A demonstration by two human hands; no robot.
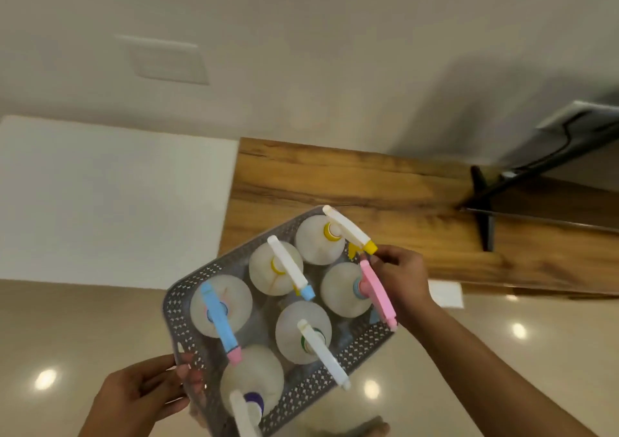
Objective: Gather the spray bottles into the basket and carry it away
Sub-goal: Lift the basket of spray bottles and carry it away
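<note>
Above floor, grey basket [187,306] w/ six spray bottles [320,244], both hands [144,393] gripping rims

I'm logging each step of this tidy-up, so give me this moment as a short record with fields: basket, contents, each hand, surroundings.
basket: grey perforated basket, held above the floor
contents: six spray bottles standing upright
left hand: left hand grips the basket's near-left rim
right hand: right hand at the far-right rim beside the pink-trigger bottle
surroundings: wooden shelf, white surface, glossy floor
</note>
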